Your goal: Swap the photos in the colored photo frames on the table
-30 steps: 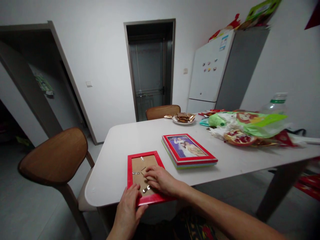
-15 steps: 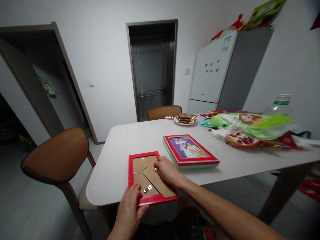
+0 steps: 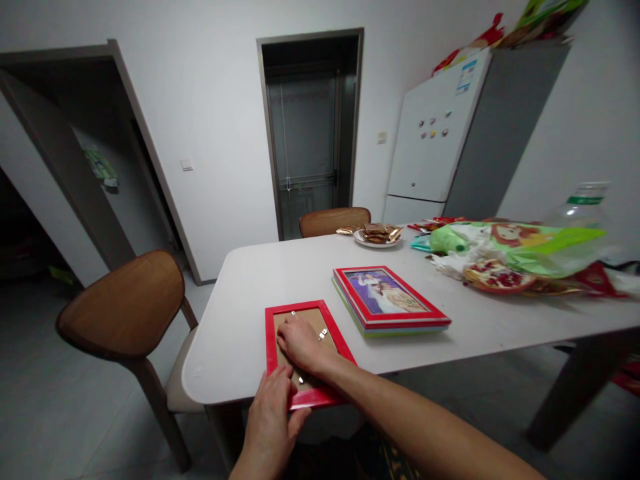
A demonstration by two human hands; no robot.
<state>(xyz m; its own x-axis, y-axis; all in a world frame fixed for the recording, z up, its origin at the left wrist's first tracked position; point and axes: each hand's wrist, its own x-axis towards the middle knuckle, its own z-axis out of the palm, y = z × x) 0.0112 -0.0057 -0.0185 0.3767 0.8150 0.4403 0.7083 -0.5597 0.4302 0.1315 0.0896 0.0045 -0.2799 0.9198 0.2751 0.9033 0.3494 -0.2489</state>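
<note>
A red picture frame (image 3: 271, 341) lies face down at the table's near edge, its brown backing board (image 3: 310, 316) showing. My left hand (image 3: 273, 407) grips the frame's near left corner, thumb by the near edge and fingers over the left side. My right hand (image 3: 303, 343) reaches across the backing, fingers bent and pressed down near the left inner edge; what lies under the fingertips is hidden. A metal clip (image 3: 323, 333) shows at the right side, and a smaller one (image 3: 293, 313) at the far side. Beside the frame sits a stack of picture frames (image 3: 393, 300), a red one on top.
On the white table (image 3: 250, 273) stand a plate of wrapped snacks (image 3: 377, 235), a green plastic bag (image 3: 530, 247), a cut fruit with red seeds (image 3: 497, 277) and a clear bottle (image 3: 580, 210). A wooden chair (image 3: 125, 307) is at the left, another (image 3: 335, 221) behind the table.
My right hand has moved from the right side of the backing board to its left side, uncovering the right clip. My left hand keeps its hold on the corner. The view has shifted slightly.
</note>
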